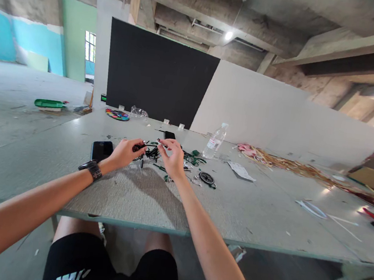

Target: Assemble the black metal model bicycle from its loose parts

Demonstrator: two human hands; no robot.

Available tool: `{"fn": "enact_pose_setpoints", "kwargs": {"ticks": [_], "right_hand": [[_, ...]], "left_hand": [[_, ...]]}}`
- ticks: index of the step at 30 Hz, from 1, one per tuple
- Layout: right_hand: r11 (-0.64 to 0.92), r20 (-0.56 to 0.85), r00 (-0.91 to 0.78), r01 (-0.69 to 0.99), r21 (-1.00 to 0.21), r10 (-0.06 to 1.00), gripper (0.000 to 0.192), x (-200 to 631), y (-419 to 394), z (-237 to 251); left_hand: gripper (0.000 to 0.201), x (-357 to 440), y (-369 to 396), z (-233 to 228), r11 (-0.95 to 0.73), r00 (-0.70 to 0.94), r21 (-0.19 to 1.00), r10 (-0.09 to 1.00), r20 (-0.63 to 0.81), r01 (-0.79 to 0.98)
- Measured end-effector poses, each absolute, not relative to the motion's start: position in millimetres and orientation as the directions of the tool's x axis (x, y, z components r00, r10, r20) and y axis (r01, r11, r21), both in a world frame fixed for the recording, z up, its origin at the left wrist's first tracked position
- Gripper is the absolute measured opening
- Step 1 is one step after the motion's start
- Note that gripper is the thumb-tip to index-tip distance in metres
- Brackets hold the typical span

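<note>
My left hand (125, 153), with a black watch on its wrist, pinches a small dark model part (139, 147) that has a rounded, wheel-like outline. A thin dark bar reaches from it toward my right hand (173, 159). The fingertips of that hand are closed in a pinch, and what lies between them is too small to make out. Below and behind my hands, a cluster of black and green model parts (194, 158) lies on the table (123, 196). To the right of my right hand, a small black spoked wheel (206, 177) lies flat.
A black phone (102, 150) lies left of my left hand. Another dark device (169, 135) is behind my hands. A clear water bottle (215, 141) stands upright near a paper sheet (241, 171). Wood strips (284, 164) run along the back right, below the partition board (247, 107).
</note>
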State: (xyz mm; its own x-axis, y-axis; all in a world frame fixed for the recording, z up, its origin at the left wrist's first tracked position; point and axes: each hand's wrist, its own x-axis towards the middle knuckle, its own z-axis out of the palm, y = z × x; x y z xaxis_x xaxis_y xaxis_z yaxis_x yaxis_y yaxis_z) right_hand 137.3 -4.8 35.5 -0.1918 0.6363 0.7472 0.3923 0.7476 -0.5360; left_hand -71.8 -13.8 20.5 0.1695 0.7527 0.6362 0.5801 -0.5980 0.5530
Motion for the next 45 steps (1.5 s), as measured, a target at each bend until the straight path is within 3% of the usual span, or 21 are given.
{"fn": "enact_pose_setpoints", "kwargs": {"ticks": [5,17,28,32,39,45], "right_hand": [[0.778,0.779,-0.211,0.406,-0.480,0.591,0.022,130,-12,43],[0.739,0.715,-0.214,0.323,-0.591,0.665,0.021,124,-12,37],[0.785,0.776,-0.201,0.342,-0.517,0.598,0.024,123,-12,34],[0.799,0.789,-0.236,0.389,-0.459,0.568,0.025,123,-13,34],[0.864,0.846,-0.359,0.459,-0.208,0.394,0.031,121,-15,31],[0.832,0.855,-0.330,0.522,-0.188,0.400,0.031,119,-10,24]], "left_hand": [[0.027,-67,-15,20,-0.605,0.205,0.521,0.747,0.632,0.602],[0.021,-63,-19,21,-0.650,0.290,0.449,0.714,0.637,0.613],[0.020,-64,-20,22,-0.626,0.269,0.448,0.726,0.633,0.638],[0.021,-64,-19,22,-0.611,0.261,0.454,0.739,0.621,0.649],[0.019,-65,-17,18,-0.615,0.265,0.434,0.729,0.631,0.659],[0.023,-62,-20,16,-0.593,0.269,0.381,0.727,0.632,0.709]]}}
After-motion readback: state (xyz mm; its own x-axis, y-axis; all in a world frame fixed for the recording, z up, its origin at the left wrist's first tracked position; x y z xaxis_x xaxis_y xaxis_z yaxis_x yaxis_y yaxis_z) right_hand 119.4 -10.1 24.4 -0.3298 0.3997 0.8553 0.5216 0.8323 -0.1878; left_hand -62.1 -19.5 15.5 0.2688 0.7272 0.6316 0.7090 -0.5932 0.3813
